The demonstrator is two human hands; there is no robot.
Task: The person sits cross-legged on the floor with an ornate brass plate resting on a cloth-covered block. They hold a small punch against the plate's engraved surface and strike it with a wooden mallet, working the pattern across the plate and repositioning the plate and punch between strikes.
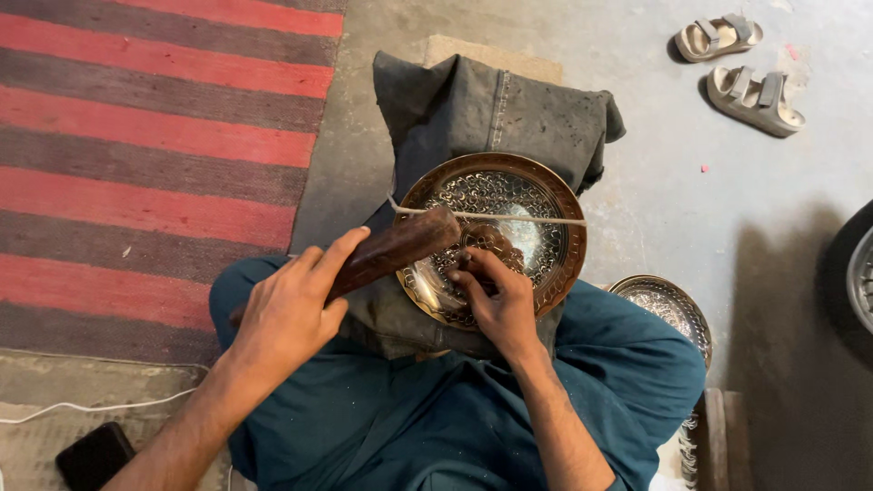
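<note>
Step in hand: chasing the pattern into an engraved brass plate (pixel 532 205), judged from a striker raised over a small tool held on the metal.
Plate position: lies face up on a folded dark cloth pad (pixel 491 105) over the person's lap, rim tilted slightly toward the body; a cord (pixel 536 218) runs straight across its face, touching it.
Left hand (pixel 286 314): closed around a dark wooden mallet (pixel 396 247), index finger stretched along the shaft; the head hangs just above the plate's left half.
Right hand (pixel 496 295): fingers pinched together on a small punch, too hidden to make out; fingertips rest on the plate near its centre.
Doing it well (judgement): keep the pinching fingers planted on the metal as a brace, so the tool stays put between strikes; short, even taps from the wrist; mallet face should land square on the tool's top.
Risk (judgement): a glancing blow would skid across finished pattern or catch the fingertips beside the tool.
Support (judgement): the cloth pad deadens bounce; the plate must sit flat on it, with no rocking.
Nearby: second patterned plate (pixel 668 305) by the right knee; striped rug (pixel 155 136) to the left; dark phone (pixel 95 455) on the floor; pair of sandals (pixel 741 68) well apart.
</note>
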